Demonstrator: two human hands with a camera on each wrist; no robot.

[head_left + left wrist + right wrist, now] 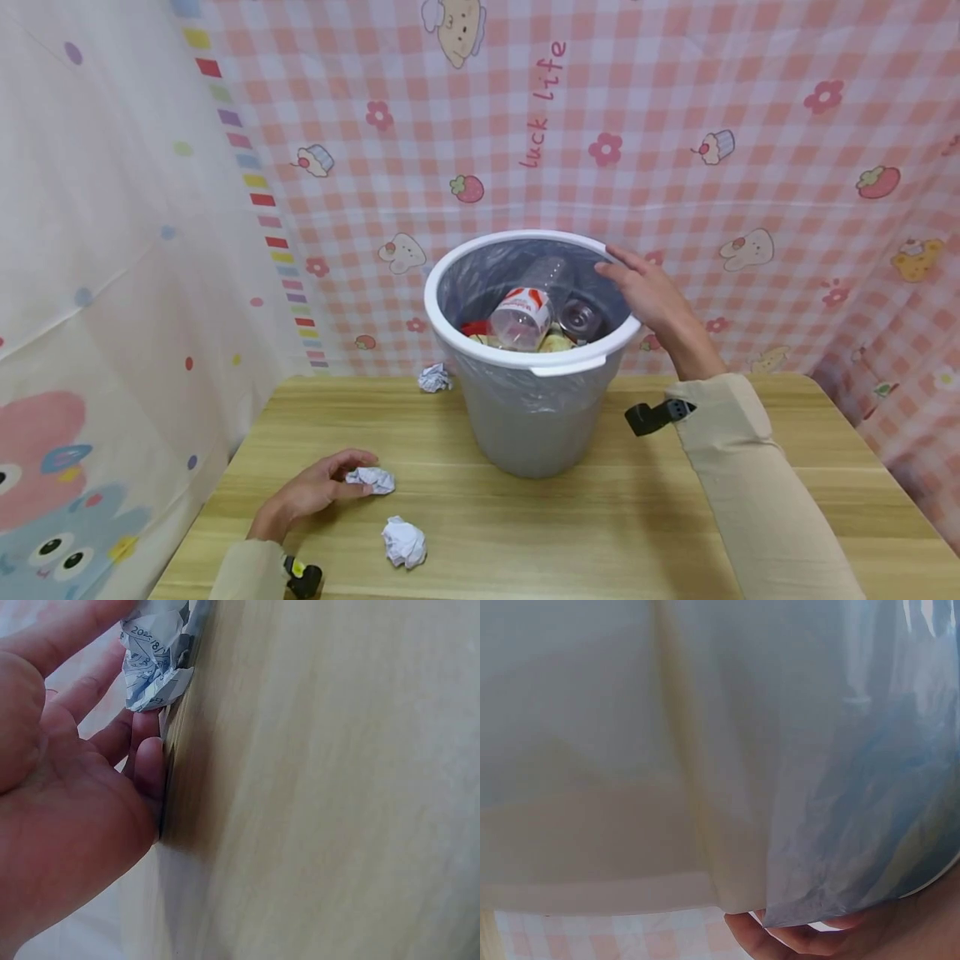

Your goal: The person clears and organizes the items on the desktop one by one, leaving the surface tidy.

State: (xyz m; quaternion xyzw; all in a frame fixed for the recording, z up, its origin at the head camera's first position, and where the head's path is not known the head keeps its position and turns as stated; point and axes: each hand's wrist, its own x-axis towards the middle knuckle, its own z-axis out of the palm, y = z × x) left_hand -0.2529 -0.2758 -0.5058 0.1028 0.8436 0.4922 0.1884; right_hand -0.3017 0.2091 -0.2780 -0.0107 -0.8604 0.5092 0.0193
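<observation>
A grey trash bin (525, 425) with a white rim and a clear plastic liner stands on the wooden table. My right hand (651, 296) grips its rim on the right side; the right wrist view shows those fingers (810, 937) at the bin's edge beside the liner. At the left of the table, my left hand (318, 487) has its thumb and fingers around a crumpled paper ball (371, 479). Printed marks show on that paper in the left wrist view. Nearer the front lies a second paper ball (404, 542), apart from the hand.
Another paper ball (434, 378) lies at the table's back edge, left of the bin. Inside the bin are a clear plastic cup (522, 317) with a red and white label and other trash. A pink checked curtain (360, 200) hangs behind the wooden table (525, 533).
</observation>
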